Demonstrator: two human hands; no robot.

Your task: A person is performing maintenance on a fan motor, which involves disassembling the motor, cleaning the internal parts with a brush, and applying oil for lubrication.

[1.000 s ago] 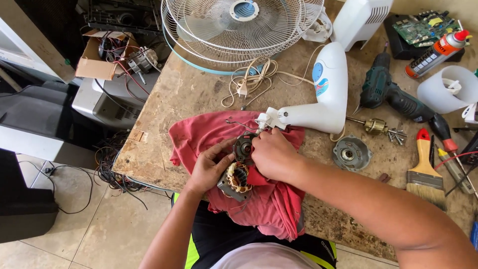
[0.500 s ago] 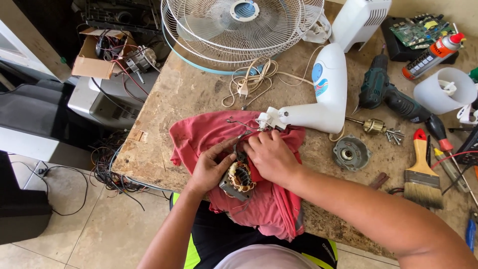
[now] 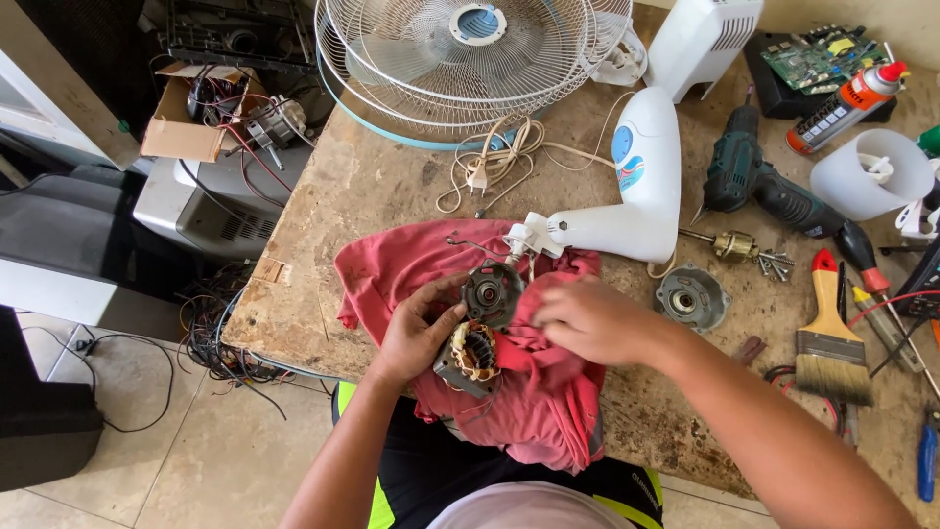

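My left hand (image 3: 416,333) grips a fan motor (image 3: 480,328) with copper windings and a round grey end cover, held over a red cloth (image 3: 411,260) on the stone workbench (image 3: 372,186). My right hand (image 3: 587,318) presses a fold of the red cloth against the motor's right side. Just behind lies a white fan housing (image 3: 641,186) with thin wires running toward the motor.
A wire fan grille (image 3: 460,49) and a coiled power cord (image 3: 490,162) lie at the back. To the right are a grey motor cover (image 3: 691,297), a cordless drill (image 3: 759,181), a paintbrush (image 3: 830,338), a spray can (image 3: 847,93), a circuit board (image 3: 822,54) and screwdrivers. A cardboard box (image 3: 191,127) sits left.
My right hand has moved off the top of the motor to its right side, uncovering the round grey end cover. The left hand keeps its grip.
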